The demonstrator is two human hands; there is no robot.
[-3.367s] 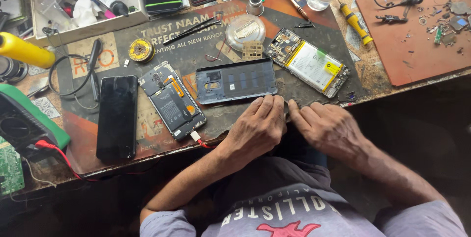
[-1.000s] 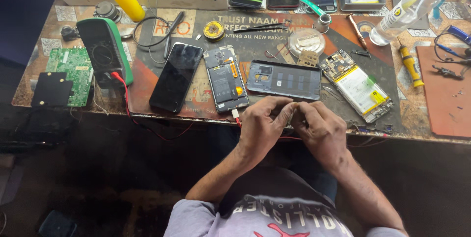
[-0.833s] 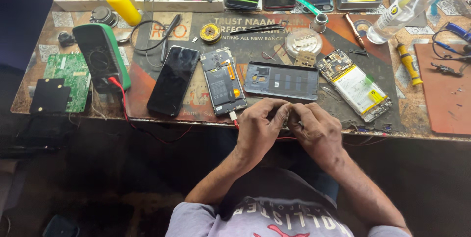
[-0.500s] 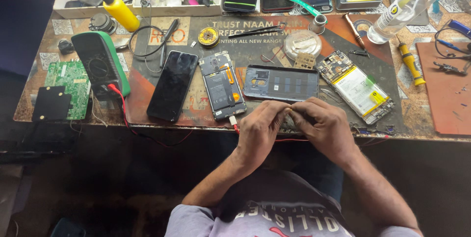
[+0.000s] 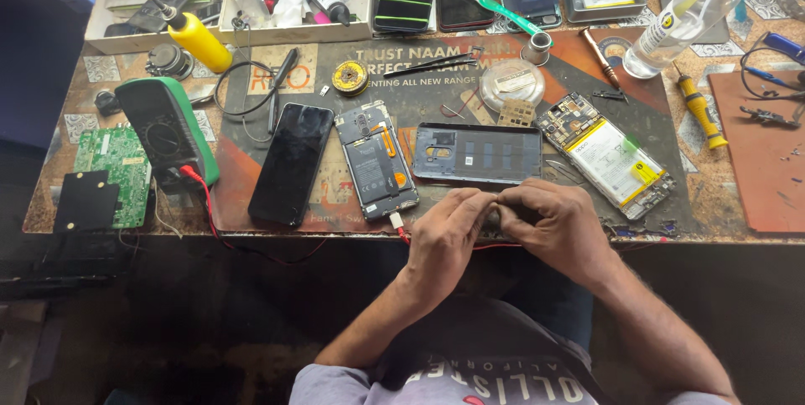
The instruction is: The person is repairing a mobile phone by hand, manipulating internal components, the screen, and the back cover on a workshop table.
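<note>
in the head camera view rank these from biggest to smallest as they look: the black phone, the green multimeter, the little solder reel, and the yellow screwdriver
1. black phone and green multimeter: much alike, not ranked.
2. yellow screwdriver
3. solder reel
Both hands sit nearer the camera at the table edge.

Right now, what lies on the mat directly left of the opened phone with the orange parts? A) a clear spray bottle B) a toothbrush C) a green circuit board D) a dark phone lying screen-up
D: the dark phone lies screen-up right beside the opened phone, on its left; the green circuit board sits farther left, past the multimeter.
</note>
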